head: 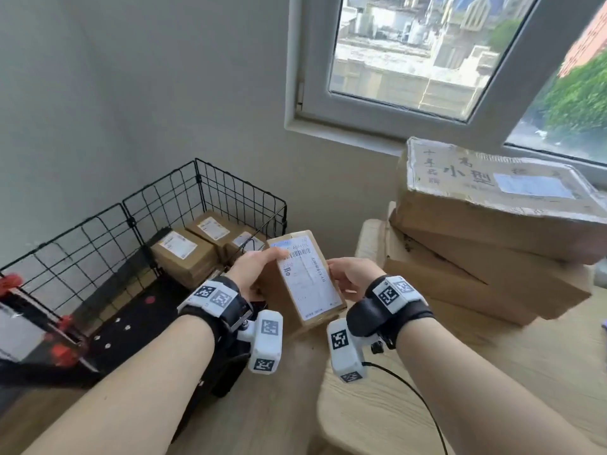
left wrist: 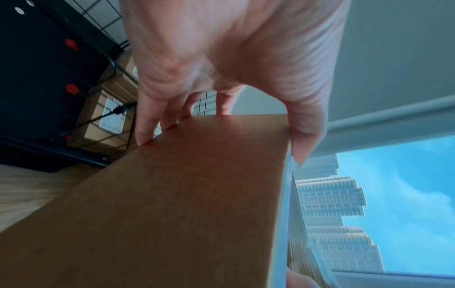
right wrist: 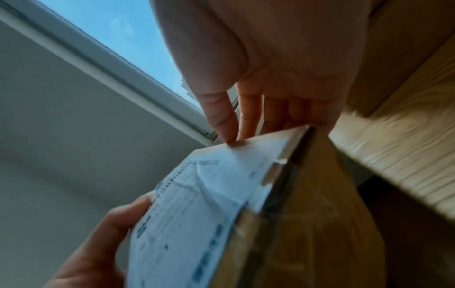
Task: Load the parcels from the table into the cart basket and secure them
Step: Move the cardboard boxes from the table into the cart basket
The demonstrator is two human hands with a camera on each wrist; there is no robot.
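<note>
I hold a small brown parcel (head: 305,277) with a white shipping label between both hands, in the air between the wire cart basket (head: 164,205) and the table (head: 492,372). My left hand (head: 262,267) grips its left side, the thumb on the label and the fingers (left wrist: 147,128) under the plain face (left wrist: 184,204). My right hand (head: 345,274) pinches the right edge, thumb (right wrist: 221,120) on the label (right wrist: 197,204). Three labelled parcels (head: 187,254) lie at the far end of the basket.
A stack of large taped cardboard boxes (head: 492,208) fills the table's back right, under the window (head: 410,54). The basket's near floor is a black mat (head: 131,323). Red cart fittings (head: 62,353) show at the left. A black cable (head: 417,399) runs from my right wrist.
</note>
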